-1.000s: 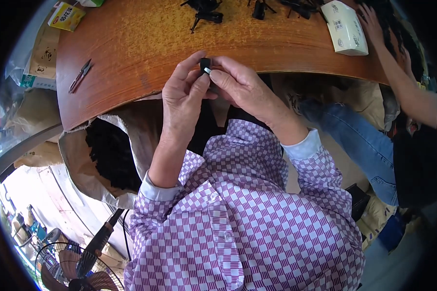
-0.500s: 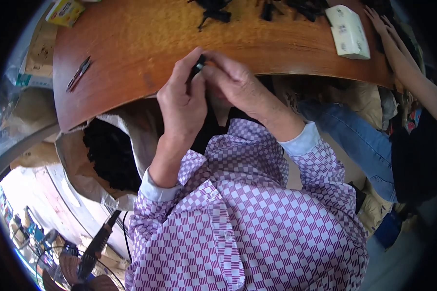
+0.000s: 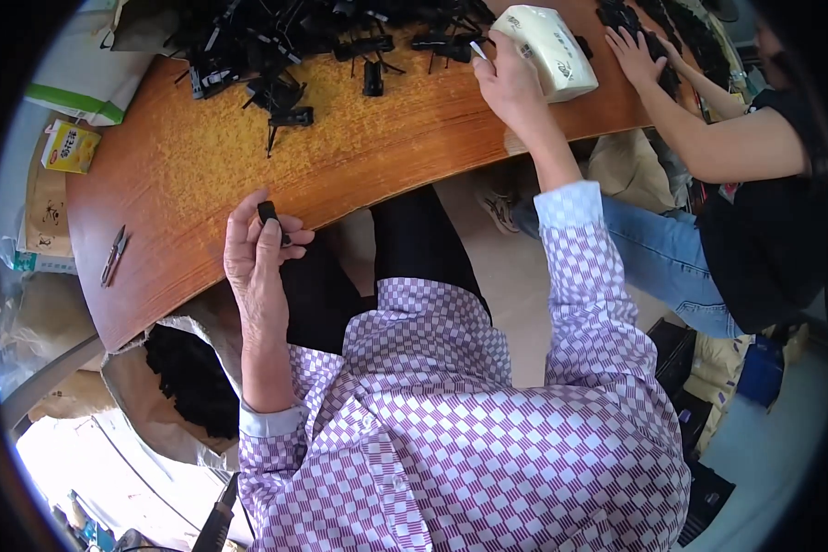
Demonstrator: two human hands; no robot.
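My left hand (image 3: 254, 247) pinches a black piece (image 3: 267, 212), poking above my thumb (image 3: 269, 237); my right hand (image 3: 517, 90), by the tissue pack (image 3: 554, 53), pinches a white strip (image 3: 477, 50).

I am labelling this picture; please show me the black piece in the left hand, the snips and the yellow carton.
Black piece (image 3: 267, 212): head view, visible upper part.
Snips (image 3: 115, 254): head view, middle.
Yellow carton (image 3: 71, 147): head view, front side.

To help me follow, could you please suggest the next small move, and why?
Perhaps bring the right hand toward the left hand, because the left holds a small black piece while the right, by the white packet, pinches a small white piece.
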